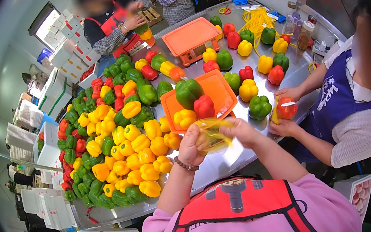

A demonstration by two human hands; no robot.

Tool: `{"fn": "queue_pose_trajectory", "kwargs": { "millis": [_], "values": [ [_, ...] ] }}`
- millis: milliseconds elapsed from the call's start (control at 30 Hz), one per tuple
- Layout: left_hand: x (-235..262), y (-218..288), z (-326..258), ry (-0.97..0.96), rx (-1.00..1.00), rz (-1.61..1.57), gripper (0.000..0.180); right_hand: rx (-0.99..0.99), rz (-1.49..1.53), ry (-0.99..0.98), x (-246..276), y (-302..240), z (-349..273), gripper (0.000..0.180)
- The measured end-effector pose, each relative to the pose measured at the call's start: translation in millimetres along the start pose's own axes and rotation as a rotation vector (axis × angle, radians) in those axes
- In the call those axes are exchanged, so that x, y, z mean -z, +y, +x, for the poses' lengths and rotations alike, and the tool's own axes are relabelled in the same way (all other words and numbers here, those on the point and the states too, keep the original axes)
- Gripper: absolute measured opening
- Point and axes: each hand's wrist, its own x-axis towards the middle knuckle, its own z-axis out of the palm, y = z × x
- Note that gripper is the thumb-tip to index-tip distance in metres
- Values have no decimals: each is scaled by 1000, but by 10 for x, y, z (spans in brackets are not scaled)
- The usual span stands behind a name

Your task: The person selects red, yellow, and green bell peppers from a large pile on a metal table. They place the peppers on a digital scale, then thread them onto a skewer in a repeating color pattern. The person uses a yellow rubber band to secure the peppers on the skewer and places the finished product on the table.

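Note:
A yellow mesh bag (210, 131) is stretched between my two hands above the table's near edge. My left hand (190, 147), with a beaded bracelet at the wrist, is closed on one side of it. My right hand (244, 132) pinches the other side. Just beyond the bag lies an orange scale tray (223, 92). On it are a green bell pepper (189, 93), a red bell pepper (204, 107) and a yellow bell pepper (185, 118), the yellow one nearest my left hand. A loose green bell pepper (259, 107) sits right of the tray.
A large pile of mixed bell peppers (126, 148) covers the table's left side. Farther back stand another orange scale (191, 37) and a heap of yellow mesh bags (256, 21). At right, a co-worker (343, 108) holds a red pepper; another person (108, 24) stands across the table.

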Motion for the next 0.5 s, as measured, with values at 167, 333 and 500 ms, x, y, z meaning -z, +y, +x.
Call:
{"fn": "queue_pose_trajectory", "kwargs": {
  "millis": [167, 333, 500],
  "values": [
    [-43, 141, 74, 37, 152, 544, 37, 149, 387, 85, -30, -166, 382, 19],
    [138, 268, 298, 12, -91, 20, 33, -22, 682, -71, -187, 8, 362, 25],
    [457, 281, 356, -145, -22, -203, 21, 34, 474, -31, 18, 73, 464, 21]
  ]
}}
